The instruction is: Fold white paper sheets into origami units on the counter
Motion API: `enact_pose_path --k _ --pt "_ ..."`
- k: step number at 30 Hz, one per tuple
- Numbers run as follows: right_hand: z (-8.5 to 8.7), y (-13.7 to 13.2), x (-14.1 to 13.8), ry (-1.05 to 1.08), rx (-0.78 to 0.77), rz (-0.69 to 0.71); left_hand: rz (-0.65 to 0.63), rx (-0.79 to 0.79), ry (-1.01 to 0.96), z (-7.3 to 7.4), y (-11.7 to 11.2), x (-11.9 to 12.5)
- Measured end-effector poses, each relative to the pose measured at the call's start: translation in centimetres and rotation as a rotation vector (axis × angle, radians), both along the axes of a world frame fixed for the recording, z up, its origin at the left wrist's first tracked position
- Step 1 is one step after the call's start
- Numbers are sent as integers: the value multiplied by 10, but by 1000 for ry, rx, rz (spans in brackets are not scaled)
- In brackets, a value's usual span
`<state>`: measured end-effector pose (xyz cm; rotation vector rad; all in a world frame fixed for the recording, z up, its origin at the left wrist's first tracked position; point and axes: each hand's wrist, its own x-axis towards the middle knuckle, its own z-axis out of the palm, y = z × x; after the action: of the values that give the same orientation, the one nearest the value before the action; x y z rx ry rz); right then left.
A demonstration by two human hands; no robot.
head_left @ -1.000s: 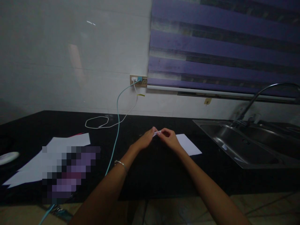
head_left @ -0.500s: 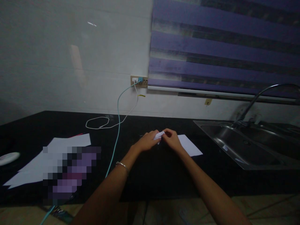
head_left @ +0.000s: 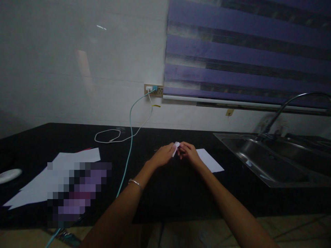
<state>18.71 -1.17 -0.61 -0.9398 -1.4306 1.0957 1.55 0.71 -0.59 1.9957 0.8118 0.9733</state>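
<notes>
A small folded piece of white paper (head_left: 176, 148) is held above the black counter, between my two hands. My left hand (head_left: 164, 154), with a silver bangle on its wrist, grips the paper between thumb and fingers. Fingers bent, my right hand (head_left: 189, 153) pinches the paper's upper right end. How the paper is folded inside the fingers is partly hidden. Just right of my right hand, a flat white sheet (head_left: 210, 161) lies on the counter.
More white sheets (head_left: 64, 158) lie at the left, beside a blurred-out purple object (head_left: 82, 193). A teal cable (head_left: 126, 162) and a white cable (head_left: 107, 141) run from the wall socket (head_left: 153, 90). A steel sink (head_left: 258, 162) with a tap (head_left: 279, 110) is at the right.
The folded paper has turned from lying nearly level to standing steeper between my hands. My right fingers have shifted slightly on it; the loose sheets stay in place.
</notes>
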Motion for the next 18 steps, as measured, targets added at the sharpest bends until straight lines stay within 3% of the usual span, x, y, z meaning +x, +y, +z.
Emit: enact_pose_path --k 5,18 --pt "0 1 2 69 -42 35 -22 39 21 5 -2 -1" --pt "-3 1 5 -194 31 -42 -75 148 184 1 -1 -6"
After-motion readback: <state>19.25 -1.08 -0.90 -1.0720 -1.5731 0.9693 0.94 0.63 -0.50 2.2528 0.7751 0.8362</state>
